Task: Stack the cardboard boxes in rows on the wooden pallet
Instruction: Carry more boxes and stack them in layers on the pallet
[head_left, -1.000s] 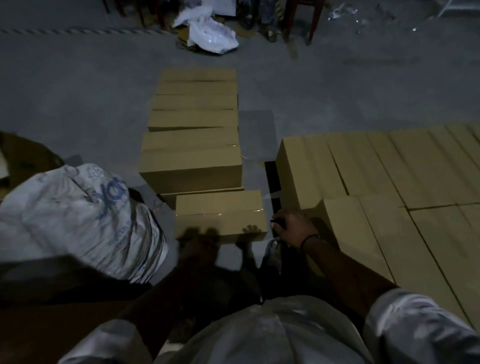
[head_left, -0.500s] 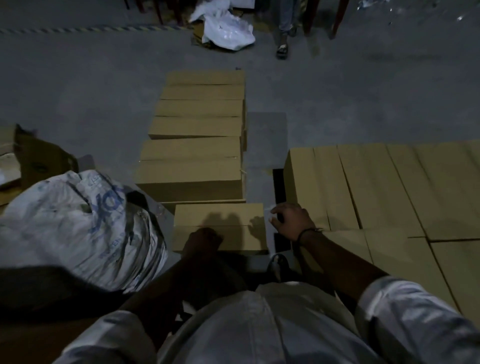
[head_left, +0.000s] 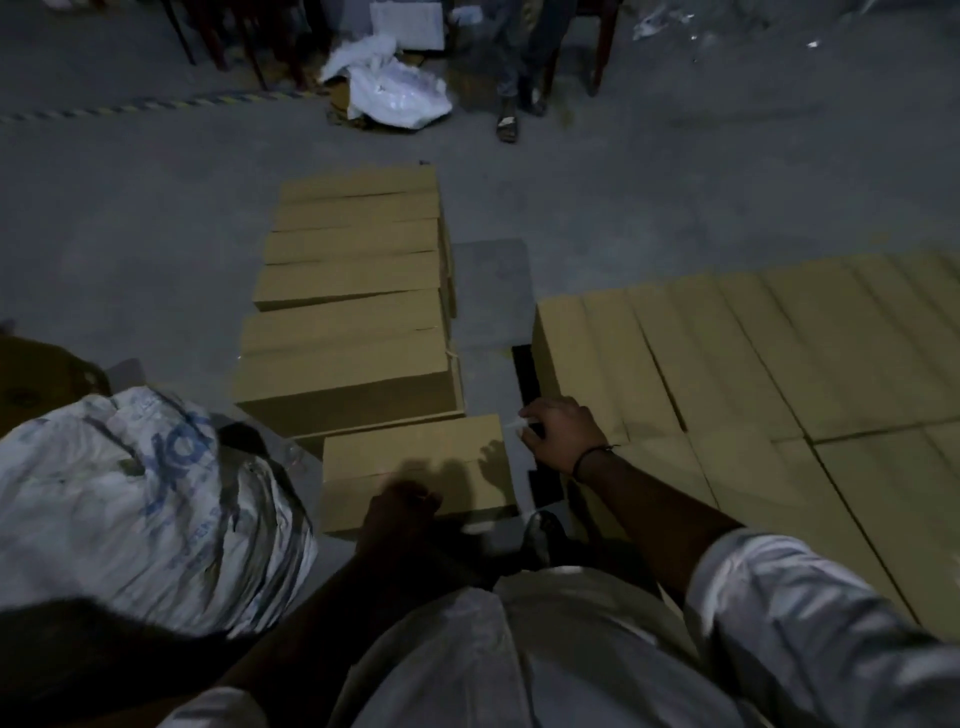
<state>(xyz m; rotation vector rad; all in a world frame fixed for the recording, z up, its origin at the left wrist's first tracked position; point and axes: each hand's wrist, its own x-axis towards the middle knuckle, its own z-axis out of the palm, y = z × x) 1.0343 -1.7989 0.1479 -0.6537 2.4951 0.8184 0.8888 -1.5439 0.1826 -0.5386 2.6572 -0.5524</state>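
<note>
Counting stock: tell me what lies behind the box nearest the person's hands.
Behind the nearest box, a row of cardboard boxes runs away from the person, and the one directly behind stands higher. Only their tops and some sides show. Anything beneath them is covered.

Matt cardboard boxes (head_left: 358, 291); rough concrete floor (head_left: 649, 192); woven plastic sack (head_left: 140, 504).

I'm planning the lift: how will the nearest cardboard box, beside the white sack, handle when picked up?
The nearest box looks flat-sided with crisp edges, so it probably stays stiff and won't roll. It is long, so gripped at one end it may tilt; both ends seems safer. Weight cannot be told.
</note>
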